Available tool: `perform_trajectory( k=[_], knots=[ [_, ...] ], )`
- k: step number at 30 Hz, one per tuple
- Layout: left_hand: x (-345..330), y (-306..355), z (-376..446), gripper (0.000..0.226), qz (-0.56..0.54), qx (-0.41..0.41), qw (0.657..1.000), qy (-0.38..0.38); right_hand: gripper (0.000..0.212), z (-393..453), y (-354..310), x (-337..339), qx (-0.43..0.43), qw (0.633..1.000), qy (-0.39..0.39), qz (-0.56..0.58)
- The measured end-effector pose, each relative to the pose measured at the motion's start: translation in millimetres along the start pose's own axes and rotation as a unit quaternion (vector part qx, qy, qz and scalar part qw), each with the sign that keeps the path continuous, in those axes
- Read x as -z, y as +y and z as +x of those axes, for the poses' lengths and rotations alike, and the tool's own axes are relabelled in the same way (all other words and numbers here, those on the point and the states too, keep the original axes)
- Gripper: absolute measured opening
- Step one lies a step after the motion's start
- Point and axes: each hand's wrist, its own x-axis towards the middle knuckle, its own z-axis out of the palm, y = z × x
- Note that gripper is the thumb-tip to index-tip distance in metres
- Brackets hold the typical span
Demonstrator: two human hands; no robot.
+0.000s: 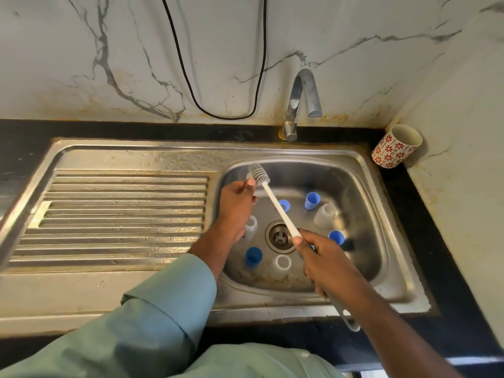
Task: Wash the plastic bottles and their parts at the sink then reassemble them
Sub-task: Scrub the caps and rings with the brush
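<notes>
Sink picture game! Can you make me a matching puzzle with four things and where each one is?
Things:
1. bottle brush
2. flowered cup
3. tap
4. black cable

Places:
A. hanging down the marble wall
B. on the dark counter in the right corner
C. held over the sink basin by the right hand, with the left hand at its bristles
D. standing at the back edge of the sink

Pairs: 1-C, 2-B, 3-D, 4-A
</notes>
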Motion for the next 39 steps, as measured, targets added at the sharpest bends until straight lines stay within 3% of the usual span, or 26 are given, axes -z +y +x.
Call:
perform_trajectory(
  k=[2, 5, 10, 15, 17, 19, 23, 27, 30, 35, 39],
  knots=[
    [0.1, -4.2, 2.7, 0.024, 0.017, -0.019, 0.999, 0.025, 0.028, 1.8, -8.9, -4.5, -0.008, 1.000, -0.010, -0.010],
    [12.8, -2.1, 11.7, 0.034, -0.079, 0.003, 0.995, 0.067, 0.026, -6.4, -13.6, 0.4, -0.016, 0.999, -0.046, -0.007],
    [5.4, -5.5, 6.0, 0.029, 0.005, -0.009, 1.000, 0.001, 0.033, 4.5, -29.0, 9.9, -0.018, 0.998, -0.061, -0.023],
    [13.0, 5.7, 19.1, 0.028, -0.124, 0.037, 0.990, 0.054, 0.025, -9.2, -24.9, 5.6, -0.004, 0.996, -0.084, -0.034],
    [6.2, 3.6, 11.9, 0.028, -0.092, 0.038, 0.995, 0.012, 0.027, 1.1, -26.7, 3.6, -0.001, 0.998, -0.059, -0.026],
    [-0.8, 2.3, 3.4, 0.028, -0.134, 0.068, 0.989, -0.005, 0.030, 10.2, -28.6, 3.0, 0.010, 0.998, -0.042, -0.046],
    [14.2, 10.0, 13.6, 0.019, -0.268, 0.131, 0.954, 0.026, 0.024, 3.4, -10.6, 4.7, 0.030, 0.993, -0.066, -0.097],
    [13.9, 11.2, 13.1, 0.026, -0.271, 0.149, 0.951, 0.002, 0.025, 15.4, -9.2, -1.4, 0.038, 0.989, -0.038, -0.134],
    [20.8, 8.4, 21.9, 0.026, -0.312, 0.167, 0.935, 0.027, 0.026, 10.8, -2.2, -9.9, 0.070, 0.984, -0.031, -0.162],
    [-3.0, 6.1, 11.6, 0.036, -0.302, 0.196, 0.932, 0.031, 0.032, 14.1, -4.3, -23.2, 0.051, 0.988, 0.007, -0.147],
    [-4.7, 13.3, 22.7, 0.034, -0.351, 0.195, 0.913, 0.074, 0.034, 0.9, 5.8, -28.9, 0.066, 0.983, -0.017, -0.171]
  ],
)
